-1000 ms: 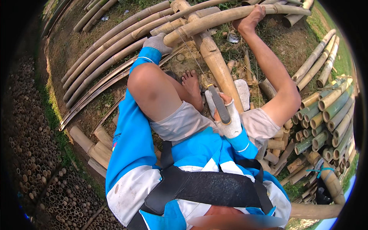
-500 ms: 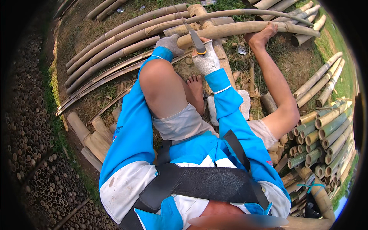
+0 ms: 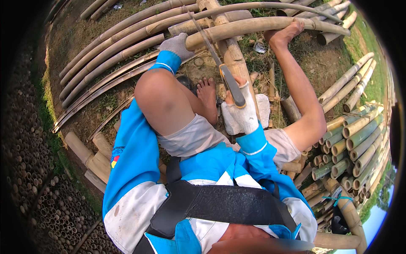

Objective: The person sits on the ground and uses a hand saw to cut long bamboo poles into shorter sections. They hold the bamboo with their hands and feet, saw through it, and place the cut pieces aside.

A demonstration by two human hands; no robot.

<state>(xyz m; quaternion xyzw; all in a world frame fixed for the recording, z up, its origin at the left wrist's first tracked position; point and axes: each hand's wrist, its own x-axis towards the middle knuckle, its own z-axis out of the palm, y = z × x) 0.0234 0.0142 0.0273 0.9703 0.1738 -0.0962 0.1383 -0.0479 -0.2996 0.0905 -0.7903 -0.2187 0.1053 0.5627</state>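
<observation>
One saw (image 3: 230, 84) in right hand (image 3: 245, 108), fingers (image 3: 241, 80) around it; left hand (image 3: 176, 45) at bamboo pole's end (image 3: 198, 39), grip unclear.

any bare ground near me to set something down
A dirt patch bordered by the right shin, the held bamboo pole above and three pale poles rightward looks bare. Crowded: the upper left, with long poles side by side, and the ground by the left foot, near white blocks.

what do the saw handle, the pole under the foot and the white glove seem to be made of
Saw handle: probably matte plastic or rubber, with moulded-looking grey sides and orange edging.
Pole: likely bamboo, smooth tan, with a ring-like joint near the foot.
White glove: matte fabric, judging by its ribbed-looking knit; cotton or synthetic, unclear.
</observation>
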